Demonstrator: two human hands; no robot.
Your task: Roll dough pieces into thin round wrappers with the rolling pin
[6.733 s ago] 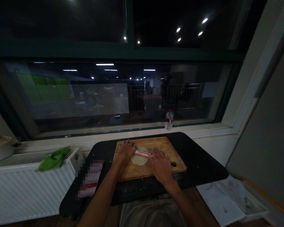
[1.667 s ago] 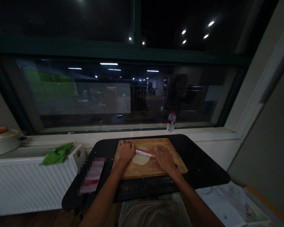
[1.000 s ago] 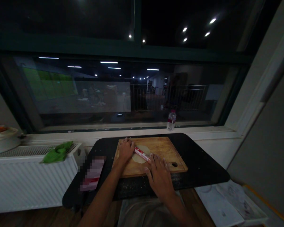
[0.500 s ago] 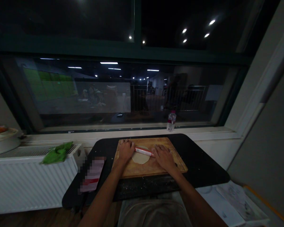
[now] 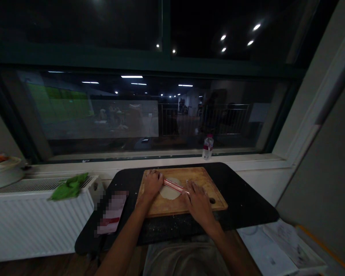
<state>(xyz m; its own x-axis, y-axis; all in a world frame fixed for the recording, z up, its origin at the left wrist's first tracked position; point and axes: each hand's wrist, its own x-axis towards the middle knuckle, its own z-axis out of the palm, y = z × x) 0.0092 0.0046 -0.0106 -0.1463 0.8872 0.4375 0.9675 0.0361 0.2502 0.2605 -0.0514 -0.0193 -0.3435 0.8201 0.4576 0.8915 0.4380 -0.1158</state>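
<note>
On the wooden cutting board (image 5: pixel 158 209) lies a thin, flat round of pale dough (image 5: pixel 169 193). A slim red-and-white rolling pin (image 5: pixel 174 185) rests across it, tilted so that its right end is nearer to me. My left hand (image 5: pixel 153 182) is closed over the pin's left end, near the board's far left corner. Over the right end, my right hand (image 5: pixel 198 199) presses with bent fingers. Both palms hide the ends of the pin.
The board stands on a black table (image 5: pixel 244 199) dusted with white specks. A partly blurred phone (image 5: pixel 115 212) lies on its left. Beyond are a water bottle (image 5: pixel 207 147) on the sill, a green cloth (image 5: pixel 69 187) on the radiator (image 5: pixel 46 226), and papers (image 5: pixel 267 249) at lower right.
My right hand has drawn back toward me, turning the rolling pin's right end nearer and baring the hole in the board. My left hand has hardly moved.
</note>
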